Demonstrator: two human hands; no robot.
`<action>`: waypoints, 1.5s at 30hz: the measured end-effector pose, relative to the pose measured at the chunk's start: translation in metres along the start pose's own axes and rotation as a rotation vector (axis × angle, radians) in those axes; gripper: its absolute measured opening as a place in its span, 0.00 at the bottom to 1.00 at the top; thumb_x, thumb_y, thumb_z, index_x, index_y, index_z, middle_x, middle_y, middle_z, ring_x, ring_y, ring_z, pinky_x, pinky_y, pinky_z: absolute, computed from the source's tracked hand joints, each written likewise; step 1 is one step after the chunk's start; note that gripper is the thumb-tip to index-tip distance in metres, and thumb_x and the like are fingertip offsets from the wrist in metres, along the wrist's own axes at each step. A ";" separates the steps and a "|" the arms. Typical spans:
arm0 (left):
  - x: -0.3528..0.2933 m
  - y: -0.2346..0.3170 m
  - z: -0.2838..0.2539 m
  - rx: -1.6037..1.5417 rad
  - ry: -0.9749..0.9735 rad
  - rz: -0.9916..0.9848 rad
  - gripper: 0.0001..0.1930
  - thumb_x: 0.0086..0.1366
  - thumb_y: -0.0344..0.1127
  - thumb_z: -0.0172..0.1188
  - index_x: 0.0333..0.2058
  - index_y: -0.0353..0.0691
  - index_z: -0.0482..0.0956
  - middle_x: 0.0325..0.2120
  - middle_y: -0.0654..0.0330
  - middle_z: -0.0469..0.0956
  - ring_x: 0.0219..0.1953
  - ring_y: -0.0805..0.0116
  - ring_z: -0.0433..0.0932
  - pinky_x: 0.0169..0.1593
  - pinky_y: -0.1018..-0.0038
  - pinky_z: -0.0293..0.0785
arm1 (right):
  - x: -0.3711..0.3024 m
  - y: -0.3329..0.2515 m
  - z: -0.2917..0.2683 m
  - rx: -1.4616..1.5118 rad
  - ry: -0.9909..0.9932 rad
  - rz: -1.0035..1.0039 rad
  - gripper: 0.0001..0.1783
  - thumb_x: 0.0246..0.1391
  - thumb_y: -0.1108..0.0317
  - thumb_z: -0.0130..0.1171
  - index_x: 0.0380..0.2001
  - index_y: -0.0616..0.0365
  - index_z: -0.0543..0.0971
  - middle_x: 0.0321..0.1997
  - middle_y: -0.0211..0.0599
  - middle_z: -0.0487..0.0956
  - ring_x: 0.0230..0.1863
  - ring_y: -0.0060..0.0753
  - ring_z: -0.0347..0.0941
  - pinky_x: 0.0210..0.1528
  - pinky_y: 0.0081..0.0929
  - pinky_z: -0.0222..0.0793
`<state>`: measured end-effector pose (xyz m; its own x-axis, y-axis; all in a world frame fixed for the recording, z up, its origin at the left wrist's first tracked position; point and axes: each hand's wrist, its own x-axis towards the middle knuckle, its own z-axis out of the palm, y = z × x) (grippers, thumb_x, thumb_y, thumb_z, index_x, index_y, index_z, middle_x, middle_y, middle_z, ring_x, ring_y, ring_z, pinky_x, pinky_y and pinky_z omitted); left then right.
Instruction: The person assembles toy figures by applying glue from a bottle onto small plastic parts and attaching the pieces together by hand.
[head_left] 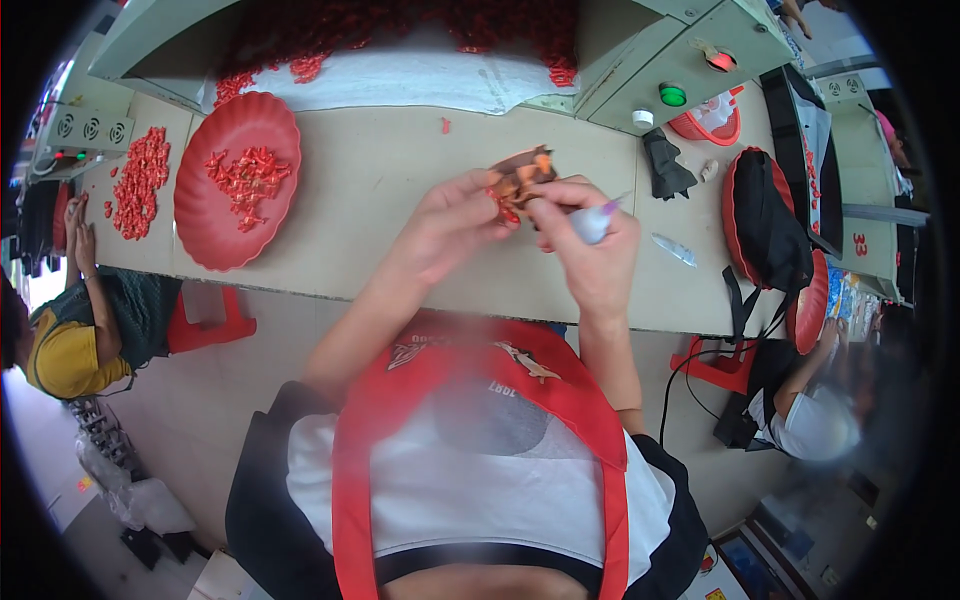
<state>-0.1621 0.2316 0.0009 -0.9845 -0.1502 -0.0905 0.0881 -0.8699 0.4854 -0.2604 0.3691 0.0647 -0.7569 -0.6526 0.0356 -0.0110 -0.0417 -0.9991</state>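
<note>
Over the middle of the table, my left hand [450, 228] pinches a small brown and orange piece [522, 172] together with a little glossy red piece [506, 212]. My right hand [598, 262] grips a white squeeze bottle [588, 226] with a purplish nozzle [611, 207] that points away to the right. Its fingertips also meet the brown piece, so both hands touch there. The exact kind of the brown piece is unclear, as fingers partly cover it. One tiny red piece [446, 126] lies alone beyond my hands.
At left are a scalloped red plate [200, 225] of red pieces and a loose pile [138, 185]. A machine opening with white cloth [400, 85] spans the back. At right lie a dark cloth [667, 165], a clear plastic piece [675, 250] and a black bag [772, 220]. People sit both sides.
</note>
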 end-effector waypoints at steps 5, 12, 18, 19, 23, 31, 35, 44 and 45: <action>-0.001 0.002 0.022 0.256 0.120 0.154 0.12 0.58 0.25 0.56 0.41 0.36 0.71 0.39 0.56 0.75 0.40 0.70 0.75 0.42 0.74 0.74 | -0.002 0.001 0.014 -0.333 0.028 -0.190 0.09 0.42 0.76 0.60 0.31 0.58 0.79 0.28 0.37 0.77 0.29 0.31 0.76 0.32 0.23 0.70; -0.006 0.006 0.020 0.336 0.137 0.212 0.11 0.57 0.24 0.56 0.40 0.35 0.71 0.37 0.57 0.75 0.37 0.69 0.77 0.39 0.74 0.76 | -0.004 0.001 -0.007 -0.539 -0.034 -0.126 0.05 0.45 0.76 0.59 0.28 0.64 0.77 0.27 0.34 0.76 0.29 0.20 0.70 0.32 0.17 0.66; -0.007 0.016 0.036 0.394 0.267 0.183 0.12 0.57 0.25 0.58 0.40 0.34 0.71 0.33 0.57 0.77 0.34 0.70 0.78 0.37 0.77 0.75 | 0.003 -0.010 -0.026 -0.616 0.203 -0.073 0.18 0.45 0.79 0.58 0.42 0.60 0.69 0.31 0.36 0.76 0.35 0.28 0.76 0.36 0.23 0.70; -0.008 0.016 0.037 0.389 0.272 0.184 0.12 0.57 0.25 0.58 0.40 0.34 0.71 0.33 0.57 0.77 0.34 0.70 0.78 0.37 0.77 0.75 | 0.001 -0.012 -0.028 -0.554 0.141 -0.119 0.20 0.46 0.79 0.58 0.44 0.61 0.67 0.33 0.37 0.76 0.37 0.28 0.75 0.37 0.22 0.70; -0.010 0.016 0.041 0.595 0.343 0.300 0.13 0.55 0.24 0.61 0.39 0.32 0.71 0.31 0.57 0.78 0.34 0.72 0.78 0.36 0.80 0.74 | -0.011 -0.014 -0.021 -0.353 -0.033 -0.089 0.20 0.44 0.82 0.58 0.42 0.63 0.67 0.37 0.39 0.74 0.39 0.27 0.74 0.37 0.20 0.69; -0.013 0.023 0.051 0.707 0.434 0.351 0.12 0.56 0.22 0.59 0.39 0.29 0.70 0.31 0.55 0.78 0.34 0.70 0.78 0.38 0.79 0.74 | -0.019 -0.018 -0.010 -0.400 0.111 -0.584 0.20 0.34 0.78 0.65 0.35 0.66 0.73 0.28 0.41 0.78 0.24 0.28 0.74 0.29 0.19 0.70; -0.014 0.022 0.054 0.740 0.460 0.358 0.12 0.56 0.21 0.58 0.39 0.28 0.70 0.31 0.54 0.78 0.34 0.70 0.78 0.39 0.78 0.74 | -0.018 -0.020 -0.003 -0.476 0.104 -0.716 0.19 0.32 0.77 0.66 0.33 0.67 0.73 0.25 0.41 0.78 0.20 0.30 0.73 0.23 0.20 0.68; -0.015 0.020 0.051 0.746 0.462 0.371 0.13 0.54 0.23 0.61 0.38 0.29 0.71 0.31 0.55 0.78 0.33 0.73 0.78 0.37 0.80 0.74 | -0.019 -0.017 0.000 -0.507 0.098 -0.671 0.16 0.35 0.77 0.64 0.32 0.66 0.74 0.24 0.39 0.76 0.21 0.26 0.71 0.23 0.17 0.65; -0.015 0.019 0.050 0.720 0.463 0.389 0.13 0.53 0.25 0.63 0.38 0.31 0.72 0.30 0.57 0.78 0.32 0.75 0.77 0.34 0.82 0.74 | -0.019 -0.018 0.000 -0.510 0.067 -0.664 0.16 0.39 0.78 0.62 0.35 0.66 0.73 0.25 0.39 0.75 0.23 0.22 0.70 0.26 0.15 0.64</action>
<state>-0.1535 0.2409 0.0553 -0.7334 -0.6762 -0.0706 0.1309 -0.2424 0.9613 -0.2459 0.3825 0.0817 -0.5256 -0.5663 0.6348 -0.7499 -0.0439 -0.6601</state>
